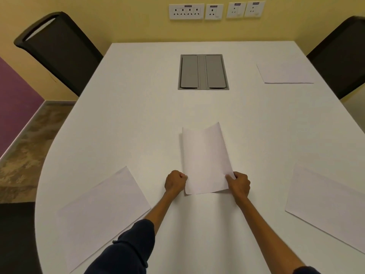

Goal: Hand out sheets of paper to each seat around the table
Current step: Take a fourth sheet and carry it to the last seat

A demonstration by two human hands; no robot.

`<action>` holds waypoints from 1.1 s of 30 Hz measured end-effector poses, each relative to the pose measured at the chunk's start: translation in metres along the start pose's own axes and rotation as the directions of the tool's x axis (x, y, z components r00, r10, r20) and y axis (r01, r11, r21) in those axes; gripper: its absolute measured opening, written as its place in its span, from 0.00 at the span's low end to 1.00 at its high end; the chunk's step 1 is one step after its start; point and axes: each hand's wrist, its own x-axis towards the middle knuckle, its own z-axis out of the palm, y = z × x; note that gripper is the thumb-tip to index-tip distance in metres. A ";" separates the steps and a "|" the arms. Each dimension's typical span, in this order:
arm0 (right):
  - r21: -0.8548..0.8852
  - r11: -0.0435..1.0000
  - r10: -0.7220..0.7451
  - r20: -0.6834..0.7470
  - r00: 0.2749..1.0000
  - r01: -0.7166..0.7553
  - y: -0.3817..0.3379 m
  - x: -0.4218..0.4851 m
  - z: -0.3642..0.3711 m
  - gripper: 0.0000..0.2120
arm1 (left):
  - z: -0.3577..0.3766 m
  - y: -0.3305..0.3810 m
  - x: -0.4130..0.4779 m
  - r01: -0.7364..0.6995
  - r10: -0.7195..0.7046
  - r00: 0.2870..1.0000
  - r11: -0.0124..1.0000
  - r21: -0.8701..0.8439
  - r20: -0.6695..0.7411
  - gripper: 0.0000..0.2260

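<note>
Paper (pixel 206 161) is pinched by both hands — left hand (pixel 175 181), right hand (pixel 239 183). Three sheets lie near table (pixel 138 115) edges; far-left chair (pixel 59 50) waits.

both hands (pixel 207 182) — one sheet (pixel 206 161)

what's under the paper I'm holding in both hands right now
Beneath the held paper lies bare white table; its far end curls upward. Whether it is one sheet or several cannot be told, and the patch it covers is hidden.
</note>
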 end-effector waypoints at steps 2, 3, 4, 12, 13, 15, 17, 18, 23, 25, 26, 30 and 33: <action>0.131 0.991 0.025 -0.012 1.000 -0.023 0.001 -0.002 -0.003 0.05 | -0.003 -0.001 -0.003 -0.025 0.025 1.000 0.998 -0.054 0.009 0.07; 0.181 0.983 0.039 -0.013 0.999 -0.036 0.002 -0.004 -0.005 0.06 | -0.004 0.000 -0.005 -0.036 0.037 0.999 0.995 -0.092 0.002 0.06; 0.230 0.972 0.050 -0.007 0.999 -0.047 0.001 -0.005 -0.006 0.06 | -0.006 0.000 -0.008 -0.053 0.052 0.999 0.990 -0.133 -0.012 0.05; 0.564 0.822 -0.137 0.058 0.989 0.081 -0.020 -0.032 -0.017 0.05 | -0.040 0.011 -0.045 -0.194 0.160 0.980 0.915 -0.353 -0.122 0.05; 0.580 0.809 -0.169 0.073 0.983 0.096 -0.025 -0.037 -0.019 0.05 | -0.048 0.012 -0.050 -0.209 0.166 0.975 0.906 -0.369 -0.145 0.06; 0.606 0.786 -0.231 0.102 0.968 0.124 -0.035 -0.047 -0.022 0.05 | -0.066 0.013 -0.062 -0.218 0.152 0.971 0.881 -0.420 -0.186 0.11; 0.619 0.772 -0.286 0.132 0.949 0.147 -0.045 -0.058 -0.024 0.04 | -0.086 0.014 -0.075 -0.240 0.147 0.964 0.842 -0.483 -0.223 0.13; 0.623 0.767 -0.309 0.148 0.940 0.154 -0.049 -0.064 -0.025 0.04 | -0.096 0.014 -0.082 -0.261 0.151 0.957 0.822 -0.505 -0.248 0.13; 0.636 0.754 -0.395 0.243 0.886 0.162 -0.080 -0.101 -0.018 0.06 | -0.150 0.002 -0.124 -0.397 0.194 0.900 0.734 -0.551 -0.390 0.09; 0.646 0.746 -0.429 0.285 0.857 0.158 -0.097 -0.119 -0.010 0.07 | -0.174 -0.005 -0.141 -0.427 0.185 0.875 0.730 -0.534 -0.447 0.09; 0.651 0.745 -0.446 0.320 0.836 0.148 -0.107 -0.128 -0.005 0.08 | -0.186 -0.009 -0.150 -0.442 0.174 0.860 0.725 -0.529 -0.479 0.08; 0.652 0.750 -0.504 0.458 0.732 0.109 -0.151 -0.175 0.019 0.13 | -0.237 -0.036 -0.192 -0.493 0.144 0.793 0.721 -0.486 -0.592 0.09; 0.665 0.739 -0.550 0.500 0.669 0.110 -0.181 -0.222 0.041 0.15 | -0.273 -0.066 -0.229 -0.526 0.132 0.741 0.724 -0.446 -0.659 0.11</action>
